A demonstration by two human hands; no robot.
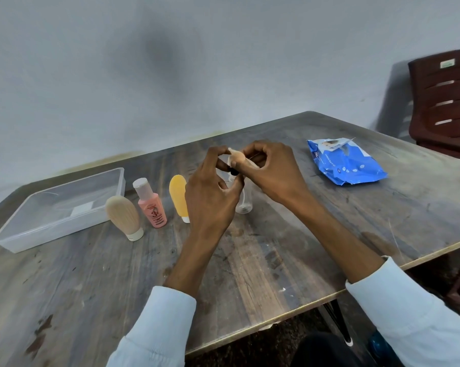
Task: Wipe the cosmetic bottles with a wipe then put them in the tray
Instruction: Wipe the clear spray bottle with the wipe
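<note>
The person wears a long-sleeved shirt of pale, light blue cloth. The left sleeve (157,329) and the right sleeve (409,305) end well behind the fingers, with wrists and both hands bare. No rings or watch show.

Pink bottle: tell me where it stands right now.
In the head view the pink bottle stands upright left of centre on the table, between the beige tube and the yellow tube.

With both my left hand (210,197) and right hand (271,170) I pinch a small wipe (237,157) over the table (250,260), near three bottles (152,205) beside the tray (57,207).
</note>
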